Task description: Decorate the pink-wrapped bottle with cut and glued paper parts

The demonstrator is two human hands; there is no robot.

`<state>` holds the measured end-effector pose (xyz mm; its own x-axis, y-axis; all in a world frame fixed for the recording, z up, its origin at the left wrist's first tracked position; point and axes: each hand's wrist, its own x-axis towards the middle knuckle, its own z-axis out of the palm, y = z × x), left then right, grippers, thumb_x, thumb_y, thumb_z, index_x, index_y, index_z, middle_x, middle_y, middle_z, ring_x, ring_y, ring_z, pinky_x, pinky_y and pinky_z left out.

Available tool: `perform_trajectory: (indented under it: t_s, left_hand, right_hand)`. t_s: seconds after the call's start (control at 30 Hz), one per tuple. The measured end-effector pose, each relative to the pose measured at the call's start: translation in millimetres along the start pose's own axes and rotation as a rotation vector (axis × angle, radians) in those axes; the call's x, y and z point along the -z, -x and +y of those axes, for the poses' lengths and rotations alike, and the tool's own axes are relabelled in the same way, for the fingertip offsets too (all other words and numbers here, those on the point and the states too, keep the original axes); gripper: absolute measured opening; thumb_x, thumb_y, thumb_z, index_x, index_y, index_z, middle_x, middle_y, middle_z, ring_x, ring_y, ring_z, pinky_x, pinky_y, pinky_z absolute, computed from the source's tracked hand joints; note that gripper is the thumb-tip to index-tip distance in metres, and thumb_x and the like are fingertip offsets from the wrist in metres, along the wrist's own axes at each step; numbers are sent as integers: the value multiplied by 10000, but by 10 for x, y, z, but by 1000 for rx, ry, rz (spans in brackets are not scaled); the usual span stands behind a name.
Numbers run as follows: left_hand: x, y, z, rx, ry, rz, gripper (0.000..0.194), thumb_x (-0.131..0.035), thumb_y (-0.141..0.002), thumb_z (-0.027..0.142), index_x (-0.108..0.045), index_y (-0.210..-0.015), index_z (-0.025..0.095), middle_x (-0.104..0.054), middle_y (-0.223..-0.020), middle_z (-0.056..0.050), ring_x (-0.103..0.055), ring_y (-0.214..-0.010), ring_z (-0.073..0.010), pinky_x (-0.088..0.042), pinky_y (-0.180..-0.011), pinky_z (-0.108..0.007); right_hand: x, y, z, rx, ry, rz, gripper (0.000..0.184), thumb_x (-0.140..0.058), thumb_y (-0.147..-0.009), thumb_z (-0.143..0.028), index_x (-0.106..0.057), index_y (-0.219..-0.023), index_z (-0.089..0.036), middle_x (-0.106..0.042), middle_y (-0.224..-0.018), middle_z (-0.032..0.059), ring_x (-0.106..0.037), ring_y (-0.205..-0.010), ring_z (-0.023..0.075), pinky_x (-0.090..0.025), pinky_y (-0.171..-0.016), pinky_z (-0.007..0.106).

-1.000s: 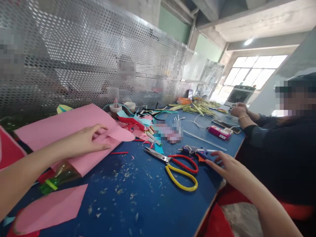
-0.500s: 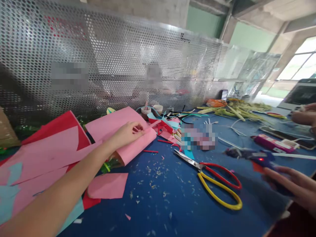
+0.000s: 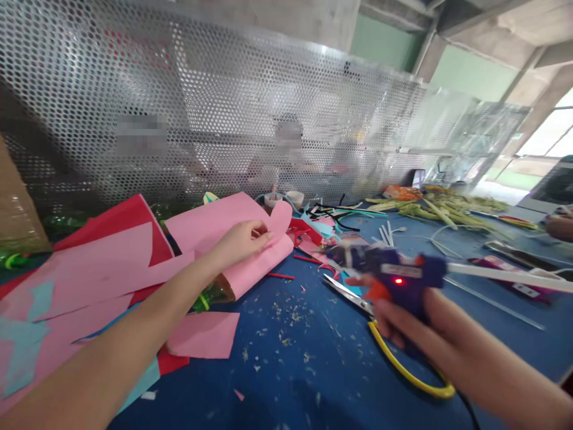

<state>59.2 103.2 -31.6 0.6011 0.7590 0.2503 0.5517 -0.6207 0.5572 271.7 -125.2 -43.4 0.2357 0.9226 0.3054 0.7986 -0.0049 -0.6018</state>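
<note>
My left hand (image 3: 244, 239) pinches the edge of a pink paper sheet (image 3: 210, 227) wrapped round a green plastic bottle (image 3: 208, 297) lying on the blue table (image 3: 286, 370). My right hand (image 3: 416, 325) grips a blue hot glue gun (image 3: 394, 276) with a red light on, held above the table with its nozzle pointing left toward the pink roll. A white glue stick (image 3: 505, 278) juts from the gun's back. Scissors with red and yellow handles (image 3: 358, 298) lie under the gun, partly hidden by my hand.
Loose pink and red paper sheets (image 3: 89, 269) cover the left of the table. Coloured scraps (image 3: 313, 230) and small cups (image 3: 286, 198) lie by the perforated metal screen (image 3: 224, 107). Green stalks (image 3: 430, 209) lie far right. Another person's hand (image 3: 559, 226) is at the right edge.
My right hand has taken hold of the glue gun and carried it left, over the scissors. My left hand has lifted the pink sheet's edge. The view has turned a little left.
</note>
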Motion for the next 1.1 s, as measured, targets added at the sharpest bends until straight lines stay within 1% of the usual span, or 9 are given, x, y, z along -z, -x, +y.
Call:
perform_trajectory:
  t_s: [0.03, 0.1, 0.2, 0.27, 0.43, 0.53, 0.77, 0.97, 1.1]
  left_hand:
    - [-7, 5, 6, -3, 6, 2, 242, -486, -782, 367, -611, -818, 163, -707, -890, -92, -647, -827, -232, -495, -752, -346]
    - [-22, 16, 11, -13, 17, 4, 249, -491, -785, 369, -617, -827, 158, -706, -891, -94, -648, -823, -229, -494, -740, -337]
    - [-44, 29, 7, -39, 30, -2, 250, -501, -789, 371, -625, -804, 154, -700, -861, -90, -645, -785, -216, -489, -708, -320]
    - [-59, 31, -3, -55, 37, -5, 243, -498, -797, 361, -625, -781, 155, -696, -841, -83, -640, -760, -204, -484, -688, -308]
    - [-95, 16, -39, -60, 44, 13, 243, -492, -801, 363, -618, -755, 160, -688, -778, -66, -634, -715, -203, -477, -659, -307]
    - [-111, 12, -47, -59, 47, 25, 237, -489, -804, 354, -620, -750, 164, -689, -756, -57, -636, -710, -205, -473, -657, -306]
    - [-130, 25, -37, -50, 60, 53, 207, -487, -819, 308, -629, -780, 163, -705, -764, -69, -649, -786, -220, -478, -666, -300]
    - [-120, 31, -15, -51, 50, 43, 210, -499, -820, 312, -639, -774, 163, -709, -756, -70, -642, -775, -221, -483, -684, -315]
    - [-116, 35, 0, -50, 33, 44, 209, -495, -820, 307, -633, -759, 162, -705, -757, -71, -633, -761, -216, -476, -674, -310]
  right_hand:
    - [-101, -29, -76, 58, -38, -50, 332, -460, -848, -521, -623, -927, -243, -696, -643, 43, -666, -554, 195, -564, -501, 259]
    - [-297, -105, -170, 134, -54, -36, 326, -445, -852, -483, -572, -999, -222, -714, -806, 92, -693, -739, 250, -574, -631, 336]
    - [-524, -248, -210, 176, -15, 52, 272, -425, -849, -462, -518, -918, -216, -694, -872, 144, -673, -865, 311, -546, -739, 430]
    - [-605, -347, -207, 176, 1, 28, 267, -421, -844, -447, -496, -926, -204, -683, -903, 169, -658, -911, 332, -531, -766, 460]
    - [-639, -523, -205, 157, 8, -80, 303, -425, -854, -418, -452, -1059, -196, -676, -940, 153, -642, -947, 319, -517, -770, 457]
    - [-640, -560, -219, 154, 11, -109, 338, -411, -864, -437, -433, -1093, -189, -675, -957, 151, -641, -937, 304, -513, -772, 438]
    - [-694, -550, -224, 113, 14, -142, 391, -387, -855, -475, -407, -1112, -181, -664, -1000, 159, -628, -978, 311, -509, -790, 443]
    - [-731, -575, -214, 76, -1, -135, 426, -411, -846, -480, -398, -1143, -174, -662, -1012, 167, -617, -1003, 328, -495, -817, 472]
    - [-725, -594, -199, 102, 11, -139, 415, -408, -851, -483, -396, -1135, -181, -662, -1025, 171, -615, -1017, 335, -496, -818, 479]
